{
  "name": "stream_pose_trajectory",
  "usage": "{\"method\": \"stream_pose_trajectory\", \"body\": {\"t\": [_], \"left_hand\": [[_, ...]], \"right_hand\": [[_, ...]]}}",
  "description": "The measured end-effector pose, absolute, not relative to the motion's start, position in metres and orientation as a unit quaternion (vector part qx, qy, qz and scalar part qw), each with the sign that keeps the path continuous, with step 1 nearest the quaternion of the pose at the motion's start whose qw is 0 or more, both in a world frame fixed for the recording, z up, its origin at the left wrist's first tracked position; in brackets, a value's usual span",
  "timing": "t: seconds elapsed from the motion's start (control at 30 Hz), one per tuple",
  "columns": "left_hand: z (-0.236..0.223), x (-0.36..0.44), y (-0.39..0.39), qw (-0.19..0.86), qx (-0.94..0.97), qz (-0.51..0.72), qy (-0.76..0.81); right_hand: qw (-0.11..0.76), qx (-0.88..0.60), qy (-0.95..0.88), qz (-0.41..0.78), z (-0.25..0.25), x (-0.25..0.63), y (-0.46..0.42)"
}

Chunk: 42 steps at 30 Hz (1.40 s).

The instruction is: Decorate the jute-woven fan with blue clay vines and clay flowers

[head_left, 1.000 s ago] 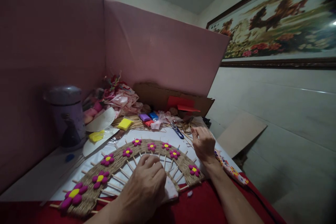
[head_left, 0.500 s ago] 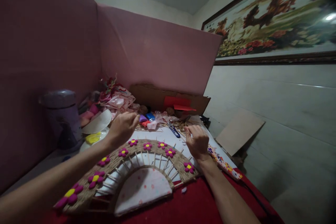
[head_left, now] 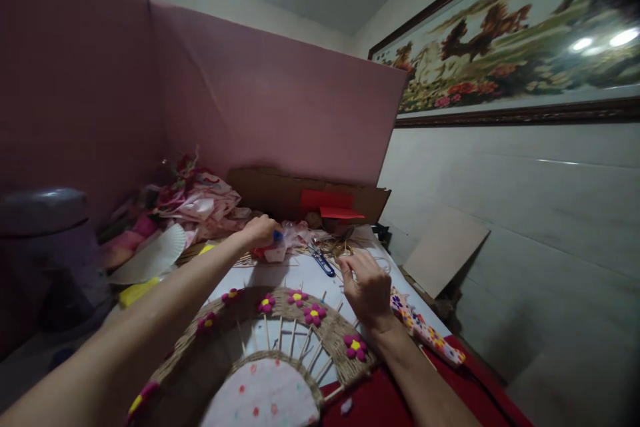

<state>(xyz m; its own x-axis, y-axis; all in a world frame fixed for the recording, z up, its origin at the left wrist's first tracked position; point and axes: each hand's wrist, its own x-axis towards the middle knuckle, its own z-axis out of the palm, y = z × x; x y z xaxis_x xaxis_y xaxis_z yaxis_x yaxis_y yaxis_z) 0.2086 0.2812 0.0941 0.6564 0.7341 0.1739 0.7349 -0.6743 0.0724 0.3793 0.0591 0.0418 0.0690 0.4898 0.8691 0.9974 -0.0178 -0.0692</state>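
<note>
My left hand reaches across to the far side of the table, its fingers closed on a small blue packet. A red packet peeks out just below it. My right hand hovers by the right end of a fan-shaped craft piece, fingers curled in; whether they hold anything is hidden. This fan has a twine-wrapped band with magenta and yellow flowers, thin wooden ribs and a spotted white half-round base. My left forearm covers much of its left side.
Blue-handled snips lie beyond the fan. Pink plastic wrapping is heaped at the back left, near a white pleated plate and a lilac container. A flower-patterned strip with a dark cord lies at the right.
My left hand has moved forward onto the blue packet. The right hand stays near the fan's right end. The view has shifted, so the scene sits further left.
</note>
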Motion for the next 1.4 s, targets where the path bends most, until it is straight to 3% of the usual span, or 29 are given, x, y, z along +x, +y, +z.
{"method": "stream_pose_trajectory", "body": {"t": [0.2,0.67,1.1,1.33,1.4], "left_hand": [[0.08,0.229,0.305,-0.02,-0.915,-0.048,-0.4],[0.096,0.195,0.309,-0.086,-0.901,-0.215,-0.367],[0.119,0.138,0.256,-0.21,-0.856,-0.316,-0.35],[0.124,0.132,0.161,-0.34,-0.855,-0.278,-0.274],[0.133,0.122,0.139,-0.325,-0.856,-0.314,-0.25]], "right_hand": [[0.381,-0.625,-0.591,-0.339,0.042,0.38,0.06],[0.383,-0.626,-0.594,-0.33,0.043,0.377,0.06],[0.368,-0.627,-0.596,-0.342,0.042,0.379,0.059],[0.415,-0.587,-0.627,-0.301,0.047,0.367,0.054],[0.43,-0.573,-0.633,-0.293,0.049,0.363,0.052]]}}
